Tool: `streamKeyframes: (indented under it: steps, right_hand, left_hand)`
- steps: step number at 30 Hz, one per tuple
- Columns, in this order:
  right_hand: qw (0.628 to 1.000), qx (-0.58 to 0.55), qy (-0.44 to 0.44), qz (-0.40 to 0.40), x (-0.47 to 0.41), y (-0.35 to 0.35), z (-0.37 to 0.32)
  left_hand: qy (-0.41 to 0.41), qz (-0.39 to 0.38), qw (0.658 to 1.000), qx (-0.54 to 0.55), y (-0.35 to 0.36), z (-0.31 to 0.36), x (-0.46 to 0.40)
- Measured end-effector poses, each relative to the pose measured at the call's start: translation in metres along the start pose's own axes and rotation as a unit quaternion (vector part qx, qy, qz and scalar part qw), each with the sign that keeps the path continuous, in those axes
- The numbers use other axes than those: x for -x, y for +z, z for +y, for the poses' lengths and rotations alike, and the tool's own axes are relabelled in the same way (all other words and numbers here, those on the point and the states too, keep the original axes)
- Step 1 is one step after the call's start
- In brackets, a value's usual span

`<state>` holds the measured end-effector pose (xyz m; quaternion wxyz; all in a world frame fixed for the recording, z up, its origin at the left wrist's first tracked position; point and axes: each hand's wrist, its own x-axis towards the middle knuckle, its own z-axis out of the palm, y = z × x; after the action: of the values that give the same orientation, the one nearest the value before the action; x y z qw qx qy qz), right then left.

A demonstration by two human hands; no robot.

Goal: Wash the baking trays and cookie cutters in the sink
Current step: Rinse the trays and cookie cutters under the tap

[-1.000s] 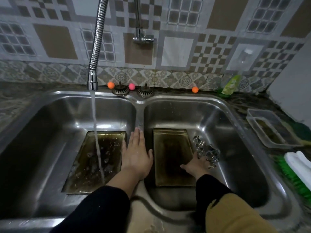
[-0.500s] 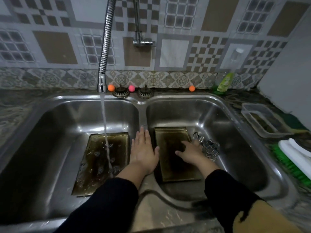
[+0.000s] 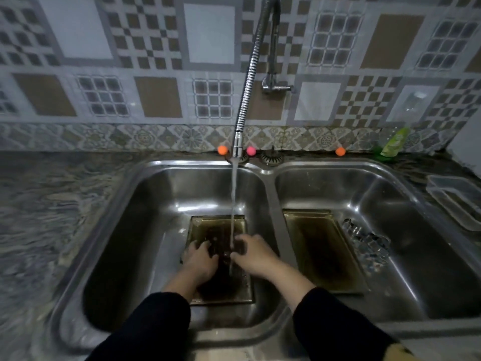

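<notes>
Fingers (image 3: pixel 205 244) of both hands seemingly rest on left tray (image 3: pixel 216 225).

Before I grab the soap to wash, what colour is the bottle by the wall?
The bottle is light green, seen in the head view.

Two rectangular, brown-stained metal baking trays lie in the double steel sink: one (image 3: pixel 217 225) under both hands, the other (image 3: pixel 321 250) in the basin right of the right hand (image 3: pixel 253 255). One heap of shiny metal cookie cutters (image 3: pixel 367 239) sits farther right, too tangled to count. Beyond the left hand (image 3: pixel 200 259) stand three small balls, two orange (image 3: pixel 222 150) (image 3: pixel 340 151) and one pink (image 3: pixel 251 151), plus one green bottle (image 3: pixel 394 145).
</notes>
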<state>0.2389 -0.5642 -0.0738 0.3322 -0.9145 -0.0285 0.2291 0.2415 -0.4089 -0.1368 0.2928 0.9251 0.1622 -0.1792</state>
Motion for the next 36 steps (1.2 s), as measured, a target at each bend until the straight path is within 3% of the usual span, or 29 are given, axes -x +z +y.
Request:
streamKeyframes:
  steps: [4, 6, 15, 19, 29, 36]
  right_hand:
    - [0.982, -0.02, 0.174, -0.069, -0.026, 0.037, 0.002]
    - [0.973, -0.014, 0.214, -0.081, -0.036, 0.049, 0.004]
    - [0.971, -0.023, 0.238, 0.002, -0.052, 0.062, 0.01]
    - [0.956, -0.119, 0.267, 0.014, -0.054, 0.056, 0.015]
    - [0.955, -0.138, 0.254, 0.066, -0.049, 0.051, 0.01]
    - [0.959, -0.246, 0.111, 0.084, -0.039, 0.053, -0.002]
  left_hand:
    - [-0.018, -0.014, 0.998, 0.059, -0.004, -0.024, -0.004]
    - [-0.019, -0.033, 0.997, 0.066, -0.003, -0.027, -0.006]
    - [-0.054, -0.103, 0.993, 0.014, 0.002, -0.026, -0.008]
    - [-0.051, -0.129, 0.99, 0.035, 0.002, -0.026, -0.008]
    - [-0.059, -0.111, 0.992, 0.018, 0.001, -0.034, -0.013]
    - [-0.049, -0.141, 0.985, -0.088, 0.01, -0.026, -0.009]
